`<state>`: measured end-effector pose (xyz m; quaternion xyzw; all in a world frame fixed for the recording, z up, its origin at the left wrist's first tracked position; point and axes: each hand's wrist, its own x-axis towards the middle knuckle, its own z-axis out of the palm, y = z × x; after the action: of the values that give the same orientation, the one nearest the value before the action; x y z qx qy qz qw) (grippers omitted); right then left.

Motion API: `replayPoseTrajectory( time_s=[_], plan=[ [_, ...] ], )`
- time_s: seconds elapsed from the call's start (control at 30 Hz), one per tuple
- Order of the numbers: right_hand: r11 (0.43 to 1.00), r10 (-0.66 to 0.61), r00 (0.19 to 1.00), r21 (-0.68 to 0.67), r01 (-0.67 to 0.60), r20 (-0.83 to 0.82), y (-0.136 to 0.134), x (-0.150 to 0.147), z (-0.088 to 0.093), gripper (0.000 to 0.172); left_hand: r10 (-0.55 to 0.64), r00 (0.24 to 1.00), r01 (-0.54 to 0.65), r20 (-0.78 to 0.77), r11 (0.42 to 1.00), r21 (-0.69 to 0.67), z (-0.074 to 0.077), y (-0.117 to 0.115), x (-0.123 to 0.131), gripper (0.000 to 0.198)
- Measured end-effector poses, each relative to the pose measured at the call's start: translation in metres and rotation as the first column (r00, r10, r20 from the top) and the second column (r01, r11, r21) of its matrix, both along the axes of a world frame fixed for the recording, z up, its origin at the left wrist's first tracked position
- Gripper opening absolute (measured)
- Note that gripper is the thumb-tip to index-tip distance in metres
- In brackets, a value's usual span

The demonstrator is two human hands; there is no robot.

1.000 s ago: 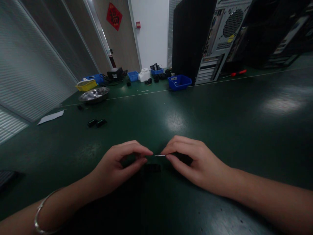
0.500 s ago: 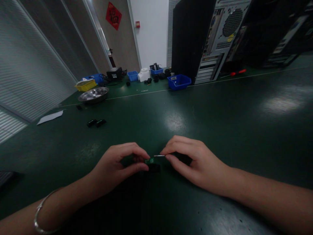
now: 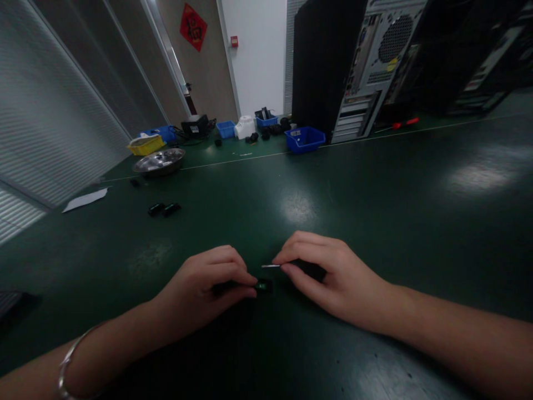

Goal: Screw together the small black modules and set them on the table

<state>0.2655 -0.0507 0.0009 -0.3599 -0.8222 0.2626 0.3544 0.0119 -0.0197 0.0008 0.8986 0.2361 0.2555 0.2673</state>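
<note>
Thumb and fingertips of my left hand [image 3: 220, 283] are closed at the near end of a small green circuit board [image 3: 262, 286]. The board lies over or in a small black casing [image 3: 269, 285]; I cannot tell how deep it sits. Opposite, my right hand [image 3: 322, 264] pinches a thin silvery metal piece [image 3: 271, 266], its tip pointing left, just above and apart from the casing. The rest of that piece is hidden by the fingers. Two similar black pieces with green on them [image 3: 156, 209] lie together farther back on the left.
The green tabletop [image 3: 353, 194] bears a round metal dish [image 3: 159, 161], a yellow tray [image 3: 146, 145] and a blue bin [image 3: 305, 139] toward the back. A black computer tower [image 3: 320, 66] stands behind. White paper [image 3: 85, 200] lies at left, a red-handled tool [image 3: 405, 123] at back right.
My left hand has brought the green circuit board down and toward me, from above the black casing onto or into it. The right hand has hardly moved.
</note>
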Motion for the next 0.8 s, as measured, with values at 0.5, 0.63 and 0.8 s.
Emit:
replayPoseTrajectory(
  time_s=[0.5, 0.63, 0.8],
  plan=[
    [1.000, 0.016, 1.000, -0.012, -0.016, 0.017, 0.000, 0.000, 0.001, 0.017, -0.067, 0.995, 0.076, -0.075, 0.991, 0.113, 0.004, -0.001, 0.000, 0.010],
    [1.000, 0.020, 1.000, -0.010, -0.020, 0.019, 0.000, -0.001, 0.000, 0.017, -0.077, 0.991, 0.098, -0.108, 0.974, 0.203, 0.007, -0.003, 0.000, 0.010],
    [1.000, 0.024, 0.999, 0.009, -0.025, 0.029, 0.001, -0.001, -0.002, 0.017, -0.089, 0.981, 0.146, -0.172, 0.924, 0.354, 0.012, -0.006, 0.002, 0.010]
  ],
)
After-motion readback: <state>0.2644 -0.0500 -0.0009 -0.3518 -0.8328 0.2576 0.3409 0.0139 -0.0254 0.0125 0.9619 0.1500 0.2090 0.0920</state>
